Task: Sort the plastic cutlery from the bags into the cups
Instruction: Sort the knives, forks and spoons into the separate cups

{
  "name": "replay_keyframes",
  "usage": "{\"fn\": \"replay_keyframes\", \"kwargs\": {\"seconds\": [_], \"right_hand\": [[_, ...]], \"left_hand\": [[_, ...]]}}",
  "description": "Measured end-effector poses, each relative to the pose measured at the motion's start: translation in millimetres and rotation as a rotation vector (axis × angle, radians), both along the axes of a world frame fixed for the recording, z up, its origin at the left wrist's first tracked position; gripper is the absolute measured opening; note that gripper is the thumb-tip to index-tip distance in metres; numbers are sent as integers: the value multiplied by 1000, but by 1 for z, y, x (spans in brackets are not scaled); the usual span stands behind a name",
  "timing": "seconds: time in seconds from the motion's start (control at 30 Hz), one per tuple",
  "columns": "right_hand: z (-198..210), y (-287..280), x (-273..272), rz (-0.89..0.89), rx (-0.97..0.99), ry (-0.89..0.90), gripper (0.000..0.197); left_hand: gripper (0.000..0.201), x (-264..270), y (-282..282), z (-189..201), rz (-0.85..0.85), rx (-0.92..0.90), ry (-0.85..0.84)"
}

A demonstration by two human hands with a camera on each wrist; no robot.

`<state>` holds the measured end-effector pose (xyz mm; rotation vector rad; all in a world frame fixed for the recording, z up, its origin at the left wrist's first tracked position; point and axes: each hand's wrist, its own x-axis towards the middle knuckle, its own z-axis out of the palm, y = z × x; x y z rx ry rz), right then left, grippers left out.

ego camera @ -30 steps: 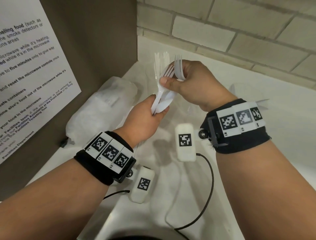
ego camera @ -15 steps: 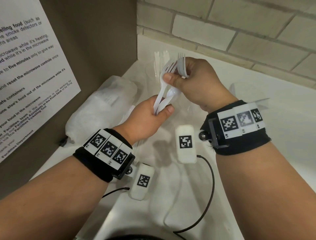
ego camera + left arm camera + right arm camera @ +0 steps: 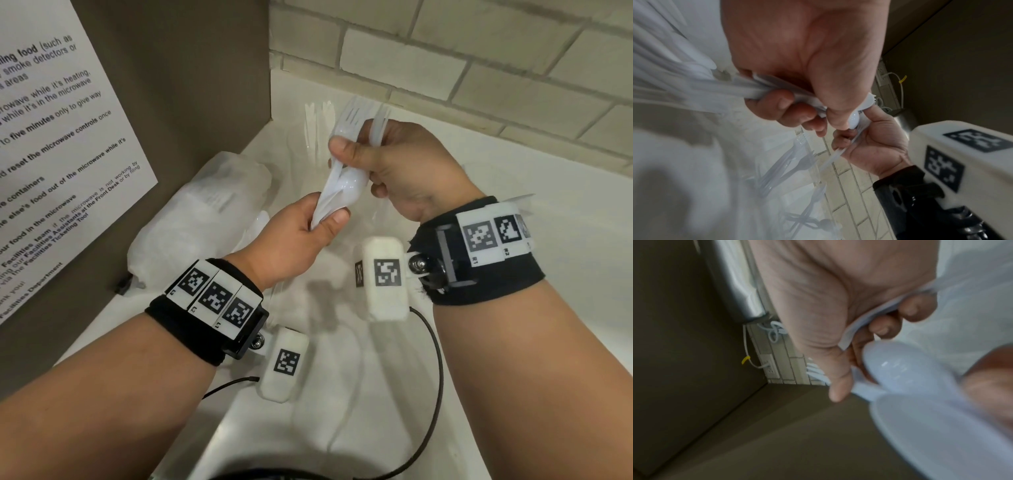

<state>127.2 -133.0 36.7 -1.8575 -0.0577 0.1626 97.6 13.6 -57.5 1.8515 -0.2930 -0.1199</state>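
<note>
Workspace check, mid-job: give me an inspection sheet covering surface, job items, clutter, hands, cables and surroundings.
Surface: white counter, running into a corner.
Job's things: white plastic cutlery bundle held between both hands, forks at its top, a spoon among them; clear cup of cutlery behind it; filled plastic bag lying at left.
Clutter: nothing seen.
Hands: left hand grips the bundle's lower handles; right hand pinches a fork and holds more in its fingers.
Cables: black cable trailing from the wrist cameras.
Surroundings: brick wall; brown panel with a printed microwave notice.
</note>
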Motion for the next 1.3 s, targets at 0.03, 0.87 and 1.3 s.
{"fn": "replay_keyframes", "kwargs": {"seconds": [0.03,0.87,1.3], "right_hand": [[1,-1,1,-18,24,8,7],[-43,-64,69,-474,75,-302,18],[-13,-41,38,-408,-221,-411,30]], "left_hand": [[29,-1,0,0,-10,4,11],[41,3,-7,9,-126,-476,456],[59,8,-5,3,-277,-732,621]]}}
